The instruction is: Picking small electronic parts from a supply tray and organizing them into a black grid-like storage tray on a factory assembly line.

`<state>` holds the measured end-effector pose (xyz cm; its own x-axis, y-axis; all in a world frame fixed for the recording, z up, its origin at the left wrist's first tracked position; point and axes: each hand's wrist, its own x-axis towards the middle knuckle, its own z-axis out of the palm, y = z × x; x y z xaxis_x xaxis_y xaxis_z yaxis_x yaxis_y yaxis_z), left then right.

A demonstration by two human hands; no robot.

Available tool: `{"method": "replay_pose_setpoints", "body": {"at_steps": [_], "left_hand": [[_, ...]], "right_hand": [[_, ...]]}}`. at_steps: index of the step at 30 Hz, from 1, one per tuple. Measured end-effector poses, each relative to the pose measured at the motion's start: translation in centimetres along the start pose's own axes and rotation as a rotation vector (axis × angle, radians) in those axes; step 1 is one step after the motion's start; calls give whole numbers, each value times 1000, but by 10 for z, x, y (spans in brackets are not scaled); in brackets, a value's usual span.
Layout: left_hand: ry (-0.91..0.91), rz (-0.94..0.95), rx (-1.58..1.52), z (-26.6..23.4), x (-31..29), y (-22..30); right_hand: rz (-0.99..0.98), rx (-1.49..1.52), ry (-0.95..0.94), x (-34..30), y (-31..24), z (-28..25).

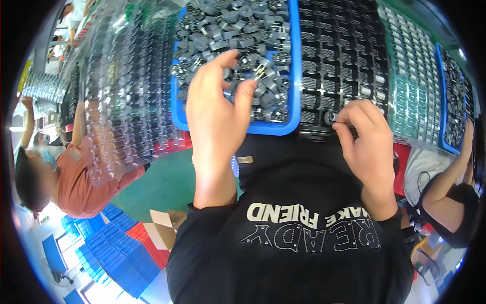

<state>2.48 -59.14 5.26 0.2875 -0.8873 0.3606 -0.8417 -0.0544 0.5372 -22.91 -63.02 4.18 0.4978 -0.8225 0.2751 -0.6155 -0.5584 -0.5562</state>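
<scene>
A blue bin (pixel 236 127) holds a heap of small grey round parts with metal pins (pixel 223 33). Over the heap, my left hand (pixel 217 109) has its thumb and fingers spread apart, and some parts show between them. To the right of the bin lies a black tray (pixel 341 61) with rows of pockets. At the tray's near edge my right hand (pixel 368 137) is closed in a pinch on a small round part (pixel 331 117). Whether that part sits fully in a pocket I cannot tell.
Stacked clear plastic trays (pixel 126 96) stand left of the bin. On the right are a green tray area with rows of parts (pixel 412 76) and a second blue bin (pixel 445 101). Co-workers sit on both sides. An open cardboard box (pixel 163 229) and stacked blue crates (pixel 119 253) are at lower left.
</scene>
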Motion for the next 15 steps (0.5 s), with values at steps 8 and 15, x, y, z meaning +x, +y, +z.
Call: {"method": "replay_pose_setpoints", "body": {"at_steps": [8, 15], "left_hand": [[12, 108, 261, 20, 20, -12], [0, 143, 291, 25, 40, -22]], "right_hand": [[-55, -128, -176, 6, -3, -6], [137, -16, 7, 19, 54, -54]]}}
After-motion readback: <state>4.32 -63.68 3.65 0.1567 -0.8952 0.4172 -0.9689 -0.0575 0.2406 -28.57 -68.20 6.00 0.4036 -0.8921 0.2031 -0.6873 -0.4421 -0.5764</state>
